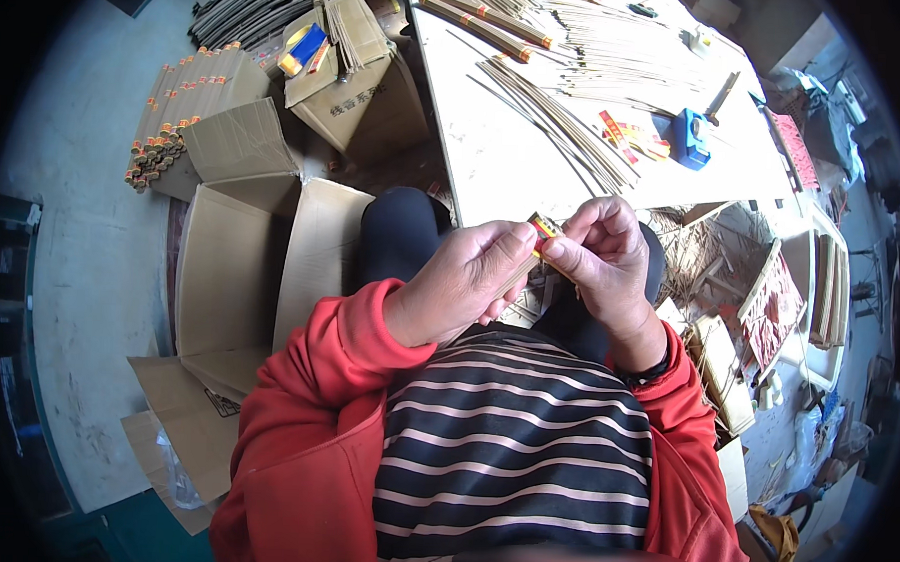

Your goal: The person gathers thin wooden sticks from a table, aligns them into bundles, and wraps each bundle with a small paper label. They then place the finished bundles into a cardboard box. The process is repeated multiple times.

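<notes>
Left hand (465, 282) was curled around a thin stick bundle (516, 277), gripping it in front of the striped shirt (513, 452), just off the near table edge. Right hand (614, 262) was at the bundle's upper end, thumb on the red-and-yellow band (542, 235), fingers bent; couldn't tell if they pinched it.

Surroundings: white table (726, 182) started just beyond the hands. Nearest on it, a fan of loose sticks (555, 126), then red and yellow labels (633, 139) and a blue dispenser (691, 139) to the right. Two wrapped bundles (489, 27) lay further back, near the left edge, more sticks spread right of them.

Tightest side was the left: cardboard box (200, 272), flaps spread, stood right beside the left knee (402, 230) and forearm. Behind it, a second carton (367, 115) with a blue-and-yellow item (304, 48) and some sticks on top; banded bundles (183, 108) stacked to its left, a dark stick heap (246, 11) beyond.

Right side: stick litter (684, 252) past the right knee (655, 263), then a white frame (829, 359) with more bundles (828, 294) standing in it.
</notes>
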`<state>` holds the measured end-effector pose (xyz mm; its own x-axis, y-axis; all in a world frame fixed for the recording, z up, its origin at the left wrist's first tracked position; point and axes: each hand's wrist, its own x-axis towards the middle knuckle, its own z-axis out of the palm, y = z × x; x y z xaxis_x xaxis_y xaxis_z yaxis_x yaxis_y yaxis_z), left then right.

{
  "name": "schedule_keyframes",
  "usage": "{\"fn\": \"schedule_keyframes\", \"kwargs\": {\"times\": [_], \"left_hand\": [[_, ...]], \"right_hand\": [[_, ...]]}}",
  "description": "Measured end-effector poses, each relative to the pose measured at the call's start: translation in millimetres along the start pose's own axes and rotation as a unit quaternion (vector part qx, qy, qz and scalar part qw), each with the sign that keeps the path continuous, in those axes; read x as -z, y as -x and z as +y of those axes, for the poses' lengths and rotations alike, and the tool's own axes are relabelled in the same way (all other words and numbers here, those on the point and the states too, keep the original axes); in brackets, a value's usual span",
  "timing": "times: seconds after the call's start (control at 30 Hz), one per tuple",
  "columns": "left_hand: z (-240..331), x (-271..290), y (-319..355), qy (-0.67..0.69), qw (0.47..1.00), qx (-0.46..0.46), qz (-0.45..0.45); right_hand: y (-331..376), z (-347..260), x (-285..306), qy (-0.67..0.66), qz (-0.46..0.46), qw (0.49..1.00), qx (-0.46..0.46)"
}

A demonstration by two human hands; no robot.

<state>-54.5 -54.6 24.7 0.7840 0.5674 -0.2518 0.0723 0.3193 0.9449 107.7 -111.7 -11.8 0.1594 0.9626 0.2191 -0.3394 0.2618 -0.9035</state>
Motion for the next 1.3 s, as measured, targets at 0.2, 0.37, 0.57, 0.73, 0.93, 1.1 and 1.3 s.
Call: {"fn": "schedule_keyframes", "kwargs": {"times": [0.2, 0.37, 0.57, 0.73, 0.93, 1.1, 1.3], "left_hand": [[-4, -1, -3, 0.006, 0.999, -0.014, 0.036], [-6, 0, -5, -0.046, 0.996, -0.050, 0.063], [-3, -9, -5, -0.124, 0.984, -0.085, 0.094], [-12, -10, -7, -0.178, 0.970, -0.127, 0.111], [-7, -10, -4, -0.142, 0.978, -0.139, 0.055], [-12, -8, -6, -0.072, 0.982, -0.172, 0.011], [-5, -4, -1, 0.023, 0.996, -0.077, -0.039]], "right_hand": [[-12, 7, 6, 0.251, 0.037, 0.949, 0.185], [-1, -14, -5, 0.339, 0.045, 0.940, -0.005], [7, -32, -17, 0.382, 0.015, 0.921, -0.077], [11, -24, -15, 0.269, 0.022, 0.955, -0.123], [9, -20, -18, 0.072, -0.018, 0.993, -0.090], [6, -14, -11, -0.035, -0.081, 0.994, -0.072], [8, -8, -5, -0.066, -0.114, 0.991, -0.032]]}}
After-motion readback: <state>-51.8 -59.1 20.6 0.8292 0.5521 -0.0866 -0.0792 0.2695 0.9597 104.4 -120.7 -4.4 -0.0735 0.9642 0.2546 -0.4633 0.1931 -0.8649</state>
